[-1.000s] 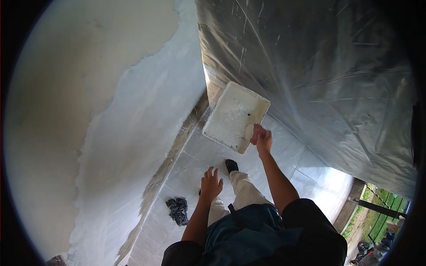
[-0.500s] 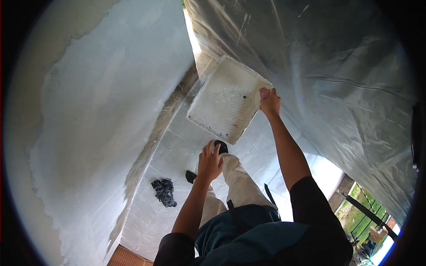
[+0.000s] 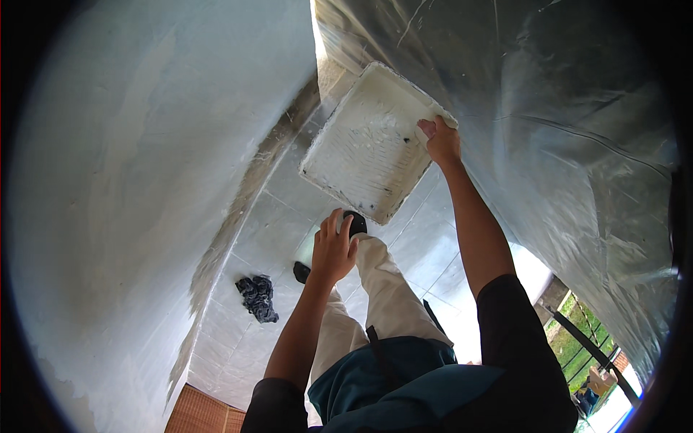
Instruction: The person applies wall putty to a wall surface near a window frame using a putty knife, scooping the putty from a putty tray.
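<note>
A white paint tray (image 3: 368,137), its ribbed inside smeared with paint, is held out in front of me. My right hand (image 3: 442,141) grips its right edge, with the thumb over the rim and the other fingers mostly hidden. Short of the tray's near corner, my left hand (image 3: 335,249) hangs in the air above my feet. It holds nothing, and its fingers are stretched a little apart.
To the left rises a wall (image 3: 159,159) with patchy pale paint. Clear plastic sheeting (image 3: 570,166) hangs along the right side. On the tiled floor (image 3: 281,216) lies a crumpled black bag or cloth (image 3: 258,298). A brown woven panel (image 3: 202,411) shows at the lower left.
The tray and my right hand sit slightly higher in view, and my left hand has shifted a little up and left. My view has tilted somewhat. The right hand keeps its grip.
</note>
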A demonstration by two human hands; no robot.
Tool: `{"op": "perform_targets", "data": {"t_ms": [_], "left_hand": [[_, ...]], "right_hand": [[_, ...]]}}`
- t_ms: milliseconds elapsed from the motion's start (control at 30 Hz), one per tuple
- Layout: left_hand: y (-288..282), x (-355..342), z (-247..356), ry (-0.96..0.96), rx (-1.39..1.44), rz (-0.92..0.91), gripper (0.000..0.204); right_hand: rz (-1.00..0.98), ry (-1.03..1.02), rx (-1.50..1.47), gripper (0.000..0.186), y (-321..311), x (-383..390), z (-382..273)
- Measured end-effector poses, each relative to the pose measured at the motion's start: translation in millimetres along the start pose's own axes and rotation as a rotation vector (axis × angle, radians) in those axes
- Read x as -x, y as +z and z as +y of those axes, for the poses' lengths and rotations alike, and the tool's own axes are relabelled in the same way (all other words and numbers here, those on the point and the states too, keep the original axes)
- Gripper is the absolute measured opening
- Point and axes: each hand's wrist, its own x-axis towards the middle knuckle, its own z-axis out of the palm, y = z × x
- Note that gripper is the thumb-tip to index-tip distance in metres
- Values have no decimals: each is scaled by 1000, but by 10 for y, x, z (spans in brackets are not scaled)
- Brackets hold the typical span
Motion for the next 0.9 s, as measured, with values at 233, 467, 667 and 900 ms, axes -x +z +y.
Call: {"op": "perform_targets", "data": {"t_ms": [233,467,667,900], "left_hand": [[18,52,-69,-12,0,-25,52],[53,75,-120,-31,9,-37,51],[72,96,-190,-49,17,-37,50],[90,144,-219,-79,39,-47,50]], "right_hand": [[10,38,1,18,132,-44,12],[29,100,33,23,222,-57,-6],[44,104,36,25,227,-18,-20],[52,123,64,22,212,22,0]]}}
